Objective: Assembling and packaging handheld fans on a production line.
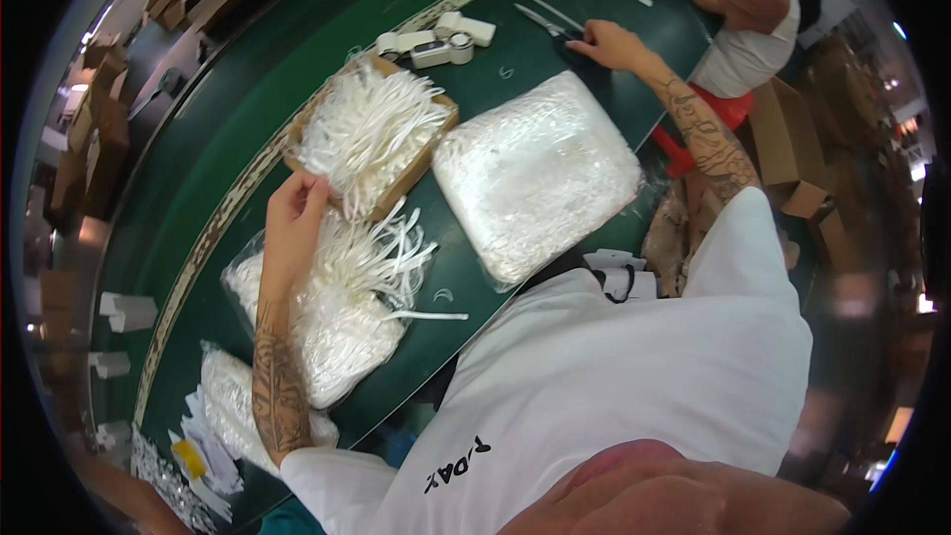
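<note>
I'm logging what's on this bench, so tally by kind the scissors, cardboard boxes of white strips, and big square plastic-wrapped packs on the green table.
Scissors, at the right hand: 1
Cardboard box of white strips, by the left hand: 1
Big square plastic-wrapped pack: 1
Total: 3

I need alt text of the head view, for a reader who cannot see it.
A person's right hand is at the handle end of scissors on a green table, while the left hand is by an open cardboard box of white cords. A plastic-wrapped white package lies toward the right; more cords lie by the left forearm.
</note>
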